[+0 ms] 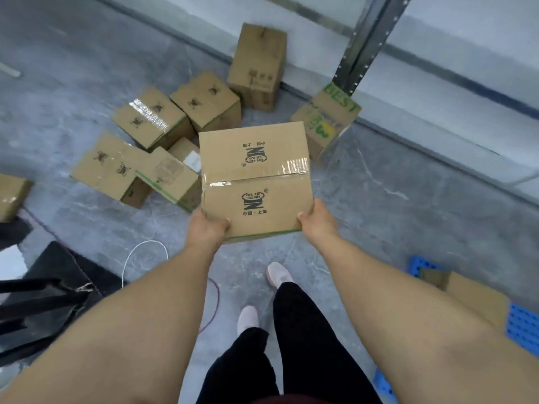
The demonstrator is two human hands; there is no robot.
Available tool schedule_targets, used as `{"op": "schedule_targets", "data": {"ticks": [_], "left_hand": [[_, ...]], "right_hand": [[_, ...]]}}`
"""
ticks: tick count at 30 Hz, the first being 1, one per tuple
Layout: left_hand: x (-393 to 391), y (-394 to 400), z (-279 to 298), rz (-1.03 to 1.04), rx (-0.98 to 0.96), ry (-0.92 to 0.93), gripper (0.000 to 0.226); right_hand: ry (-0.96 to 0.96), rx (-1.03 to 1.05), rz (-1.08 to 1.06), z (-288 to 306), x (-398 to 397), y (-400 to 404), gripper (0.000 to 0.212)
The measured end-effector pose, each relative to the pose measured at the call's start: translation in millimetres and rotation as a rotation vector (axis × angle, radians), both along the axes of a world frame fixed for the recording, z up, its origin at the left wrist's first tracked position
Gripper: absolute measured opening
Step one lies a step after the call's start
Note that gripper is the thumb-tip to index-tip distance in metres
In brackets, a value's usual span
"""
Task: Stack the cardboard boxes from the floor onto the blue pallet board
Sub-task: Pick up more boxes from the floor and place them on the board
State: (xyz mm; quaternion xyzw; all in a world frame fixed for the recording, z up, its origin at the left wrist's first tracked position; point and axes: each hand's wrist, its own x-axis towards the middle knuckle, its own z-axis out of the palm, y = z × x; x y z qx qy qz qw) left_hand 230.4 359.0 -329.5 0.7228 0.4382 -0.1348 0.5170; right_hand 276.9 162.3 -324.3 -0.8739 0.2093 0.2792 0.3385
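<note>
Both bare forearms reach forward from the bottom edge, and between them stand the person's black trouser legs and pale shoes (278,274) on the grey floor (408,223).

Beyond the grip, the floor carries the scattered cardboard boxes: a tall upright box (258,65) far ahead against the wall, a tilted box printed BEST (326,121) ahead and to the right of the grip beside a metal rack post (361,51), and a cluster of five or so boxes (151,147) ahead and to the left, lying at mixed angles and touching one another.

Behind the grip and well to its right, near the right elbow, lies the blue pallet board (522,328), with one cardboard box (472,295) already on it.

Held between the hands and clear of the floor is a taped cardboard box (255,176), its top flaps level and facing the camera with a black logo on each flap. The left hand (208,227) clasps the near left corner, thumb on top. The right hand (316,221) clasps the near right corner the same way. Both hands are closed firmly on this box.

A thin white cable (140,255) loops on the floor behind and left of the grip.
</note>
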Motion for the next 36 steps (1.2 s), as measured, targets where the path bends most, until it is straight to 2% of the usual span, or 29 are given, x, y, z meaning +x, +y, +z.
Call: {"op": "schedule_targets", "data": {"ticks": [8, 12, 14, 17, 23, 28, 36], "left_hand": [[16, -88, 54, -0.445, 0.022, -0.109, 0.051], [9, -158, 70, -0.670, 0.023, -0.097, 0.045], [0, -198, 81, -0.765, -0.002, -0.109, 0.047], [-18, -258, 95, -0.905, -0.016, -0.145, 0.053], [-80, -372, 117, -1.169, 0.005, -0.207, 0.050], [-145, -455, 126, -1.329, -0.003, -0.251, 0.042], [-233, -558, 136, -1.605, -0.045, -0.342, 0.035]], "right_hand": [[-0.097, 0.001, -0.396, 57, -66, -93, 0.026], [-0.132, -0.042, -0.582, 81, -120, -152, 0.029], [-0.136, -0.061, -0.672, 91, -148, -182, 0.037], [-0.148, -0.102, -0.804, 107, -192, -225, 0.036], [-0.192, -0.134, -1.028, 130, -289, -304, 0.028], [-0.244, -0.178, -1.193, 137, -376, -354, 0.044], [-0.290, -0.160, -1.463, 143, -489, -407, 0.035]]}}
